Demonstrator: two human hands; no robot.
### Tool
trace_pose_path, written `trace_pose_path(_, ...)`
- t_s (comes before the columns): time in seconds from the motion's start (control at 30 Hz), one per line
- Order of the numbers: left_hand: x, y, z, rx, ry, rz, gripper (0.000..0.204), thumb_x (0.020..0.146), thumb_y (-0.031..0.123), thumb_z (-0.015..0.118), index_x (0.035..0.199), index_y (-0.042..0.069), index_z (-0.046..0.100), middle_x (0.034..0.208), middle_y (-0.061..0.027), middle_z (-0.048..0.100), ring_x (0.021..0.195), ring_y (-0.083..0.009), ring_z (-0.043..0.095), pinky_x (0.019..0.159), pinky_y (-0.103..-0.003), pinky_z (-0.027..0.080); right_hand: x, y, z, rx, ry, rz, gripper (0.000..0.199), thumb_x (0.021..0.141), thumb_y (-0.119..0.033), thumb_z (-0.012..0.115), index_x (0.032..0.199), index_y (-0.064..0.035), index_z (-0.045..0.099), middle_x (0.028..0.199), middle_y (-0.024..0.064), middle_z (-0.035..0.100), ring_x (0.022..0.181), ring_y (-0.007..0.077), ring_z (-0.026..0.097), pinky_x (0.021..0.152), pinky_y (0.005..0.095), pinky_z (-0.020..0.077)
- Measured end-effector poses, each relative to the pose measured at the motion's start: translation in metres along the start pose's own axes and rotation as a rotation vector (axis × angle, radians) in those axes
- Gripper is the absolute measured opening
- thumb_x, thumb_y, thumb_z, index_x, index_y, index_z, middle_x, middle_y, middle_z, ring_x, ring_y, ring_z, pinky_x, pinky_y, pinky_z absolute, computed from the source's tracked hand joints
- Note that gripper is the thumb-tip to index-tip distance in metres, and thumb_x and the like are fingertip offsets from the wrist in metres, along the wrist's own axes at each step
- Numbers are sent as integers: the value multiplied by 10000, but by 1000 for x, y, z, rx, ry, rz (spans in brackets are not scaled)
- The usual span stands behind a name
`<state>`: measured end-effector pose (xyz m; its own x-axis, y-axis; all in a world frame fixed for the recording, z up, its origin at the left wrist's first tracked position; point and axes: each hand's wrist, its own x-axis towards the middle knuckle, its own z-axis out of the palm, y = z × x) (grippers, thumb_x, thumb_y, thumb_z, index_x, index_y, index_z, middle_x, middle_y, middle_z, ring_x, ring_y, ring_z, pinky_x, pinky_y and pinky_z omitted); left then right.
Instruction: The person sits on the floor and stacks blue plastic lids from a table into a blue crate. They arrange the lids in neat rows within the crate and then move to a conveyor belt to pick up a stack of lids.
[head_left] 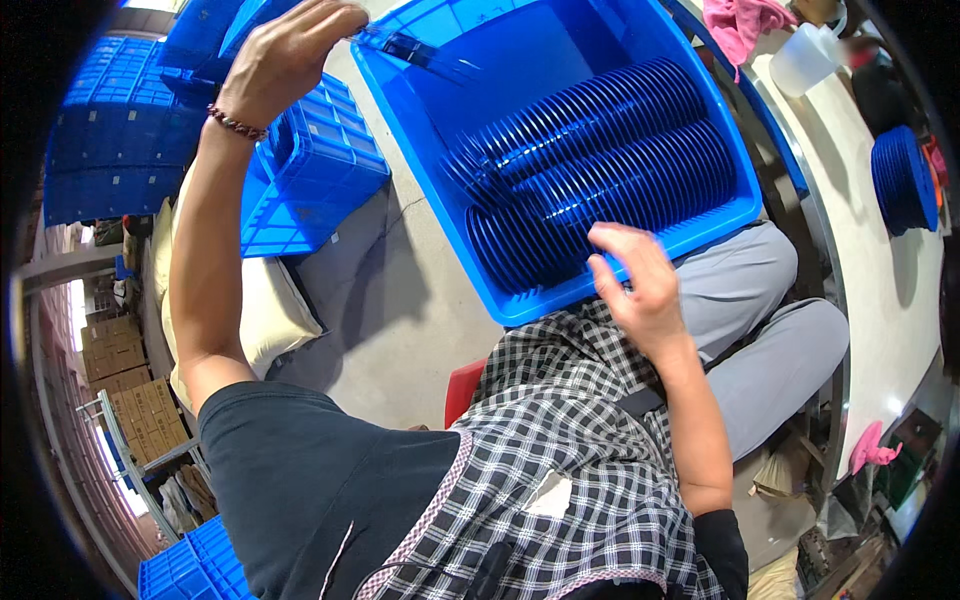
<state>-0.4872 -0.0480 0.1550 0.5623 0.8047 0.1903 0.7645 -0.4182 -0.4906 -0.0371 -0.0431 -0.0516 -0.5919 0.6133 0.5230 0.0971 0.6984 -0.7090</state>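
Note:
A large blue plastic bin [738,213] stands in front of me, tilted in view. Inside it, two rows of thin dark blue round discs [610,185] stand on edge, packed side by side. My left hand [290,60], wearing a beaded bracelet, is raised by the bin's far left corner with its fingers closed. From its fingertips a dark blue, shiny, streaked thing [405,48] reaches over the bin; blur hides its kind. Over the bin's near edge hovers my right hand [640,280], slightly blurred, thumb and fingers apart, holding nothing.
Blue crates [325,165] are stacked at the left, near pale yellow sacks [275,310]. A white worktop [865,330] curves along the right, bearing a stack of blue discs [897,180], a white container [803,62] and pink cloth [745,25]. Cardboard boxes [145,415] stand far left.

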Motion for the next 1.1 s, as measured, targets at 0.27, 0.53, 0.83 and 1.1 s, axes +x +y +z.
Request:
trace_pose_path(0.27, 133, 141, -62, -501, 33, 193, 281, 859, 56, 708, 1136, 58, 661, 1052, -78, 698, 1001, -235, 696, 806, -327, 605, 80, -42, -62, 107, 98, 72, 612, 830, -42, 864, 1390, -61, 620, 1193, 111, 748, 1023, 238, 732, 883, 345, 579)
trace_pose_path(0.53, 37, 131, 161, -780, -342, -956, 869, 1055, 642, 486, 1543, -75, 436, 1541, -294, 515, 1483, -402, 452, 1218, -466, 367, 4, 8, -103, 213, 428, 565, 304, 965, -200, 800, 1158, 25, 734, 996, 55, 753, 850, 92, 659, 788, 264, 547)
trace_pose_path(0.83, 25, 159, 232, -1154, -614, -1310, 927, 1023, 744, 379, 1476, -42, 565, 1492, -253, 589, 1461, -375, 493, 1203, -451, 374, -30, 43, -125, 417, 690, 657, 379, 977, -174, 785, 1257, 59, 681, 1157, 133, 738, 979, 157, 692, 912, 318, 574)
trace_pose_path(1.1, -6, 160, 205, -953, -523, -1089, 690, 1044, 517, 583, 1506, 7, 542, 1465, -244, 614, 1381, -372, 579, 1158, -422, 450, -32, 45, -113, 438, 656, 688, 411, 974, -163, 784, 1289, 70, 660, 1196, 147, 726, 1018, 183, 700, 946, 330, 569)
